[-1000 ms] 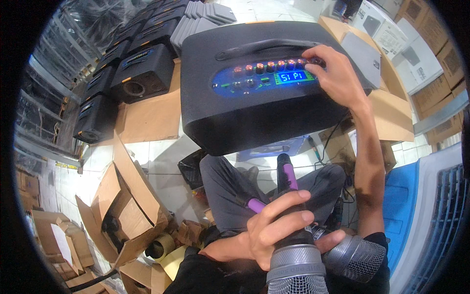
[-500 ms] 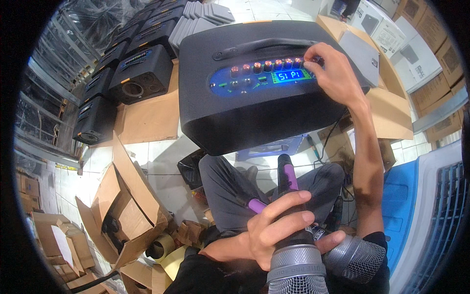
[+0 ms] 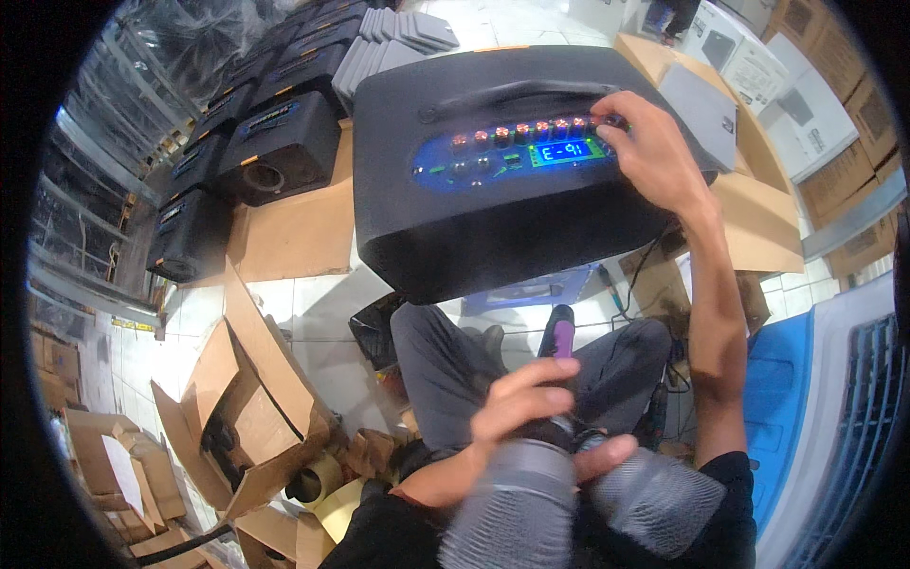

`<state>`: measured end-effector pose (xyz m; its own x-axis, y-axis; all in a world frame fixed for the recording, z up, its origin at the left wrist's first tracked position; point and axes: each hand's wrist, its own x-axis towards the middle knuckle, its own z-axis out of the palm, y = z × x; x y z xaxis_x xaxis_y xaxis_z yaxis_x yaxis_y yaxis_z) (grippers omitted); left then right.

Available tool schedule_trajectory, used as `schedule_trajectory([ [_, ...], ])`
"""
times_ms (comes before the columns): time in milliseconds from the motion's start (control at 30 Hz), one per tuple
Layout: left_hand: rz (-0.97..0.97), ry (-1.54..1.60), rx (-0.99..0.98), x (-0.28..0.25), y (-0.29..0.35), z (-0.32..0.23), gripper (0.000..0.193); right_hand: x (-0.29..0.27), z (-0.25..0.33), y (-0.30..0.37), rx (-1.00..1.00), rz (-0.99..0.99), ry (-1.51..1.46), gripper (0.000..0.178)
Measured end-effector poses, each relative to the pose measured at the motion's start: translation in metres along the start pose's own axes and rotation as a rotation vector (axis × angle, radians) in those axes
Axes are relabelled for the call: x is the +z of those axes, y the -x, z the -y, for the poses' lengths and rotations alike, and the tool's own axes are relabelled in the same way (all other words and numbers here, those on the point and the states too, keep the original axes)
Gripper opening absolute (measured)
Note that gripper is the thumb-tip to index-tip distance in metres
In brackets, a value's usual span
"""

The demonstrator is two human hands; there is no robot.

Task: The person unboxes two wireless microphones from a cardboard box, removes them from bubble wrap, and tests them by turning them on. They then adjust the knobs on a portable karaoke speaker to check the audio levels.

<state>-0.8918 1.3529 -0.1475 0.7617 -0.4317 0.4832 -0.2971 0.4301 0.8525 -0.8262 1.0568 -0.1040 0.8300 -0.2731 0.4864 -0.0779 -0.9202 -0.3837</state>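
A large black speaker stands in front of me, its carry handle on top. Its control panel glows blue, with a row of lit knobs and a small digital display. My right hand pinches a control knob at the right end of that row; the fingers partly cover it. Low over my lap, my left hand is wrapped round two microphones: one with a blurred silver grille and purple-marked handle, and another microphone beside it, its handle mostly hidden.
Several black speakers line the left, near stacked grey panels. An open cardboard box and a tape roll lie at lower left. A blue and white appliance stands right; more cartons are stacked behind.
My left hand has shifted slightly left and swung the microphones, whose grilles are now blurred. The characters on the display have changed. My right hand stays at the knob.
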Motion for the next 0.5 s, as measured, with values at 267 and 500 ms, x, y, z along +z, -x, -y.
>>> schedule_trajectory([
  [267, 0.302, 0.432, -0.094, -0.056, -0.006, 0.023, 0.092, 0.005, -0.006, 0.005, -0.014, -0.09, 0.153, 0.019],
  [500, 0.316, 0.452, -0.118, -0.063, -0.002, 0.01, 0.096, 0.002, -0.001, 0.004, 0.013, -0.064, 0.199, 0.021],
])
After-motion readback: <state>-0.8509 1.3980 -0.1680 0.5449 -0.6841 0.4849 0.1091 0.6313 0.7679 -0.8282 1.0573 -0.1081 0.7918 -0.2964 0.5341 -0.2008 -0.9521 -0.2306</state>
